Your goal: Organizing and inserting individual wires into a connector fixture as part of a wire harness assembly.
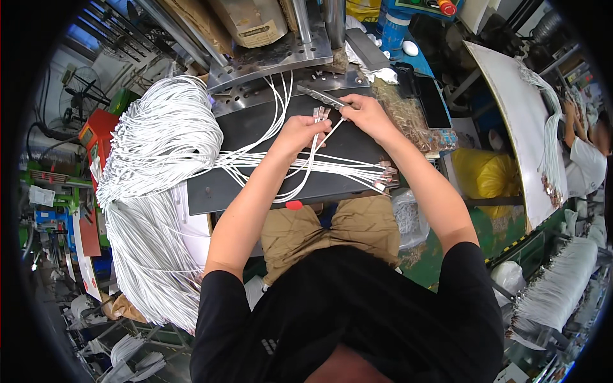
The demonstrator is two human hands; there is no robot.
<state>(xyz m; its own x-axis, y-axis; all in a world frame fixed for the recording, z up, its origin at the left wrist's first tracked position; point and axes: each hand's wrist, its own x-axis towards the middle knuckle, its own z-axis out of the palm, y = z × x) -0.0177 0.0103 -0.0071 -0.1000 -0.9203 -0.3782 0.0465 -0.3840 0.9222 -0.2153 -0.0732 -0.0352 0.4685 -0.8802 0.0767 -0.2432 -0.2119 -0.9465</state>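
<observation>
Over the black work surface (pixel 249 131), my left hand (pixel 305 133) is closed round several white cables. Their clear plugs (pixel 321 113) stick up past its fingertips. To its right, my right hand (pixel 367 118) grips one end of a narrow grey metal bar (pixel 321 97), whose other end points to the far left. A single white cable (pixel 334 129) also runs down from the right fingers; how it is held there is hidden. Below both hands lies a row of white cables (pixel 345 167), with plugs (pixel 386 173) at the right edge.
A large bundle of white cables (pixel 159 137) hangs at the left. Behind the surface stands a metal machine (pixel 268 67) with upright posts. A dark phone-like slab (pixel 432 102) lies at the right, above a yellow bag (pixel 488 175). Farther right, another person (pixel 586 159) works by a white board (pixel 511 115).
</observation>
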